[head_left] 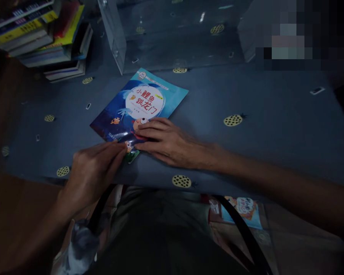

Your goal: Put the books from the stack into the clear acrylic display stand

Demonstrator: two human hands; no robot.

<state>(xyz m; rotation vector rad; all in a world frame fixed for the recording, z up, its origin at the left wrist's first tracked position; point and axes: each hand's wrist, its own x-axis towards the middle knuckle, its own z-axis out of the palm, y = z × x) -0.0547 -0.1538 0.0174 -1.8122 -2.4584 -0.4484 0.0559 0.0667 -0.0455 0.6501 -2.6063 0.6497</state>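
Observation:
A thin, glossy children's picture book (114, 103) lies slanted on the patterned tablecloth, closed, with its blue cover facing up. Its cover has a white circle with red Chinese characters and cartoon fish. My left hand (94, 164) pinches the book's near lower corner area, thumb and fingers drawn together. Across the lower right of the cover rests my right hand (169, 143), fingers stretched out flat and slightly apart. Part of the lower cover is hidden under the fingers.
Stacked books (57, 46) stand at the back left. Behind the picture book is a clear plastic stand (113, 36). The dark blue tablecloth (206, 152) has yellow pineapple prints. Below the table edge are a light blue printed item (242, 212) and a grey-white shape (83, 244).

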